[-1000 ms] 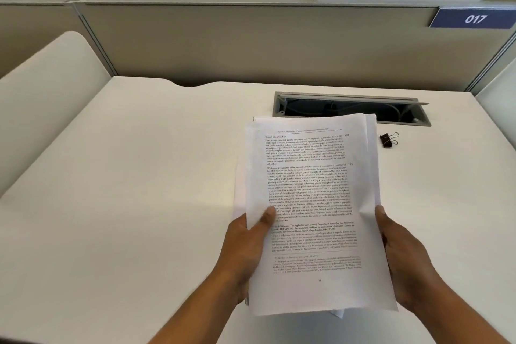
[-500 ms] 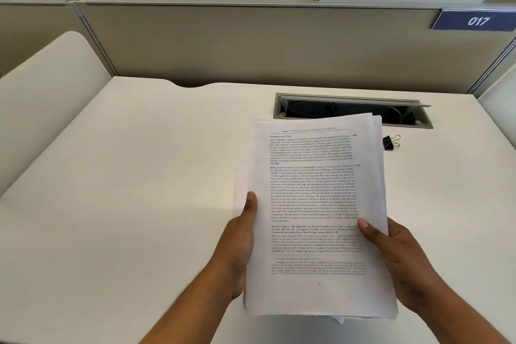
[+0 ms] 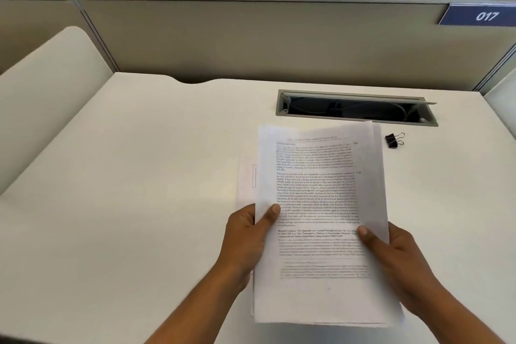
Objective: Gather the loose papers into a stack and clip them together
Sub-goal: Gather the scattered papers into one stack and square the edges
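Observation:
A stack of printed papers is held upright above the white desk, its top page full of text. The sheets are not flush: one sticks out at the left edge and another at the right. My left hand grips the stack's left edge with the thumb on the front page. My right hand grips the right edge, thumb also on the front. A small black binder clip lies on the desk just beyond the stack's upper right corner, apart from both hands.
An open grey cable slot is set into the desk behind the papers. A beige partition with a blue "017" label closes the back. A side panel stands at the left.
The stack has shifted slightly and blurred. My left thumb has moved onto the front page from the edge. My right hand stays on the right edge.

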Action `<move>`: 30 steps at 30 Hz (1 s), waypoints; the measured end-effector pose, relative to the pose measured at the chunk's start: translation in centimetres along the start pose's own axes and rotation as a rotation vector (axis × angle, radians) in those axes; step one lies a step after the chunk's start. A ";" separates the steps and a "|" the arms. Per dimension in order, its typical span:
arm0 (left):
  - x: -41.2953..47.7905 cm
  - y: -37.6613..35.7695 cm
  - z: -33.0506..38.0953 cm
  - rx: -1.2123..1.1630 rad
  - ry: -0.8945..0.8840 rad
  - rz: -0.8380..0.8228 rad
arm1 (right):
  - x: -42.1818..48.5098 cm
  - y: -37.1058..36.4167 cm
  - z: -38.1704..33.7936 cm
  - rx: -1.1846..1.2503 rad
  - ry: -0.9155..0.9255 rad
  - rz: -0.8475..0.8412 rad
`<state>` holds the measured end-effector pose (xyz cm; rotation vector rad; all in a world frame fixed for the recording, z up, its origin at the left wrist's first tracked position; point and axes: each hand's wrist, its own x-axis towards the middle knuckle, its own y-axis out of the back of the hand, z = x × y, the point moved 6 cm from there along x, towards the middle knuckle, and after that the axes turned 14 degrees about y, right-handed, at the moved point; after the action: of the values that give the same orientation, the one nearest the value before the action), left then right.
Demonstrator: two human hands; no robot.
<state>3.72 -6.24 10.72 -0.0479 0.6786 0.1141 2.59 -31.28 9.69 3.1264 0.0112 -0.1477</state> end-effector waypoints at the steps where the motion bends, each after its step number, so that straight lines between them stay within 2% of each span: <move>1: 0.3 0.2 -0.1 0.026 0.000 0.021 | 0.0 0.4 0.2 -0.009 -0.003 0.026; 5: 1.6 2.1 -1.6 0.224 0.030 0.180 | -0.3 1.9 0.8 -0.003 -0.018 0.114; 9: 2.6 4.7 -3.3 0.675 0.075 0.392 | -1.0 3.5 1.6 0.040 -0.090 0.192; 12: 2.8 5.0 -4.6 0.870 0.122 0.452 | -1.1 4.2 1.7 0.009 -0.076 0.192; 16: 2.2 4.1 -5.6 1.017 0.158 0.489 | -1.4 5.1 2.2 -0.027 -0.080 0.228; 23: 2.3 3.3 -7.2 1.116 0.196 0.484 | -1.5 5.2 2.4 -0.036 -0.071 0.202; 30: 2.7 3.2 -7.7 0.844 0.181 0.462 | -1.6 5.0 2.7 -0.039 -0.077 0.195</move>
<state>0.62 -3.46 2.98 0.9221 0.8651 0.2601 0.75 -36.28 7.23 3.0574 -0.2870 -0.2618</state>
